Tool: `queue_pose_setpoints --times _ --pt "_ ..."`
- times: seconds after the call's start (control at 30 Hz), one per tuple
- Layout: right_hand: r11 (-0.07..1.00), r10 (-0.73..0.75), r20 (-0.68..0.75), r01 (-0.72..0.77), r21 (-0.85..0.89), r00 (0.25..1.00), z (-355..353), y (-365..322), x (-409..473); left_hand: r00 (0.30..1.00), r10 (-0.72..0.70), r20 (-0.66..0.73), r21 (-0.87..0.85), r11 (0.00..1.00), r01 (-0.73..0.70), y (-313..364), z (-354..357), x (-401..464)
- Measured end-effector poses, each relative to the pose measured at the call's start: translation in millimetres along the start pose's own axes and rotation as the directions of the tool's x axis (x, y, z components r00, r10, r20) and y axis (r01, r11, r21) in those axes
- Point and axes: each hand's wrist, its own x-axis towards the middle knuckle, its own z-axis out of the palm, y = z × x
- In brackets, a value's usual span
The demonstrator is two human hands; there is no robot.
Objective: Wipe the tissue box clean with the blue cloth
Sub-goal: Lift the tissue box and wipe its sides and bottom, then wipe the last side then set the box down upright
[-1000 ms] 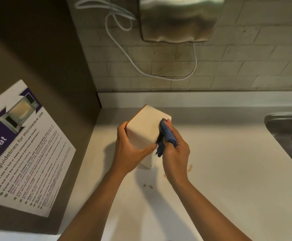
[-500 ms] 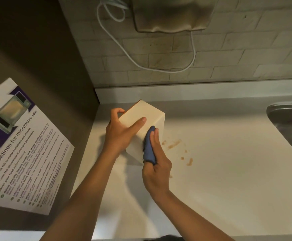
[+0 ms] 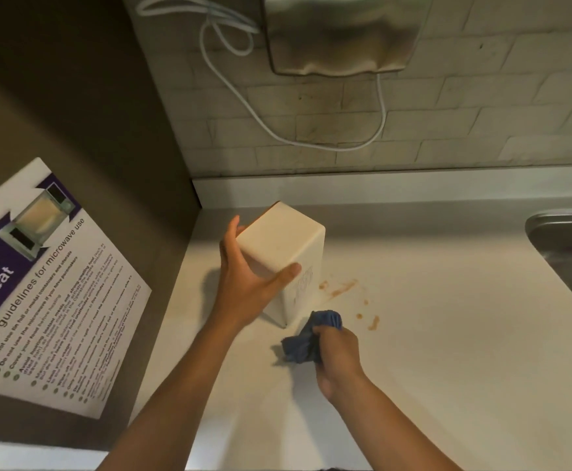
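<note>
A cream-white tissue box [image 3: 283, 248] stands tilted on the pale counter near the back left corner. My left hand [image 3: 247, 283] grips it from the left, thumb across its front face and fingers behind. My right hand [image 3: 337, 355] holds the bunched blue cloth [image 3: 306, 338] low on the counter, just below and right of the box's bottom corner. The cloth is off the box.
Brown smears and drops [image 3: 340, 288] mark the counter [image 3: 448, 334] right of the box. A steel sink [image 3: 566, 243] sits at the right edge. A dark side wall carries a microwave safety poster [image 3: 40, 294]. A metal wall unit [image 3: 339, 32] with a white cable [image 3: 312, 137] hangs above.
My right hand has slid the blue cloth down the box's right face and off it onto the counter. My left hand keeps its grip on the box, thumb now lower.
</note>
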Motion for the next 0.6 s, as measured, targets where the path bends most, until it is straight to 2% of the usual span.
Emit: queue_pose_setpoints --times 0.13,0.23,0.33,0.43,0.53,0.6 --pt "0.988 0.063 0.011 -0.064 0.137 0.998 11.1 -13.6 7.0 0.997 -0.013 -0.074 0.038 0.999 0.016 -17.5 13.1 -12.9" --pt "0.983 0.110 0.038 -0.114 0.143 0.993 22.7 -14.2 7.4 0.989 -0.003 -0.149 0.126 0.992 0.022 -13.9 19.9 -12.9" --pt "0.985 0.110 0.060 -0.117 0.130 0.992 29.0 -13.2 6.7 0.985 0.121 -0.121 0.188 0.977 -0.097 -4.9 20.5 -23.6" --pt "0.976 0.087 0.129 -0.110 0.186 0.988 26.3 -23.3 6.8 0.966 0.259 -0.013 0.250 0.936 -0.248 -3.8 19.0 -36.2" --pt "0.950 0.078 0.307 -0.164 0.267 0.949 21.9 -36.8 1.0 0.897 0.440 0.037 0.430 0.803 -0.412 -7.2 17.5 -32.9" --pt "0.930 0.064 0.383 -0.194 0.311 0.921 14.0 -45.0 -3.2 0.846 0.533 -0.005 0.536 0.716 -0.448 -11.6 16.0 -23.1"
